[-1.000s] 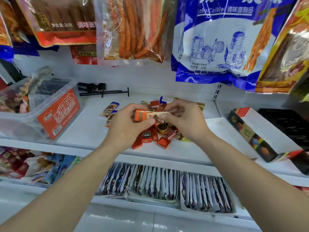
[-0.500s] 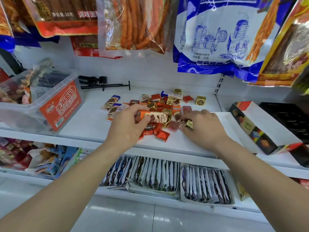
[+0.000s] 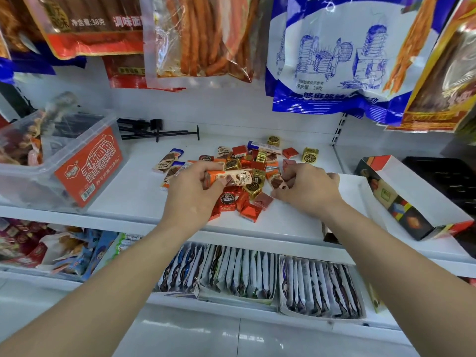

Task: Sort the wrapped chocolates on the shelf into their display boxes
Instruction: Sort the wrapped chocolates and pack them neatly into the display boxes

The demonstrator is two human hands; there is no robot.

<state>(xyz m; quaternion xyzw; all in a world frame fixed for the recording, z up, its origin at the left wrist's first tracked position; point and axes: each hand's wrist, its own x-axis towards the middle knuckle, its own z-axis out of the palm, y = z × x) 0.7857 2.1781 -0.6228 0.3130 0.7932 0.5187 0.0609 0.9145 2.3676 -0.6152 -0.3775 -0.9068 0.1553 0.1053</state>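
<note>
On shelf, by chocolate pile | left hand grasps light orange bars mid-length | right hand, 3 o'clock of bars, pinches small foil square | likely slippery, crushable: take flat sides

Shop: hanging snack bags, stocked shelves.
</note>
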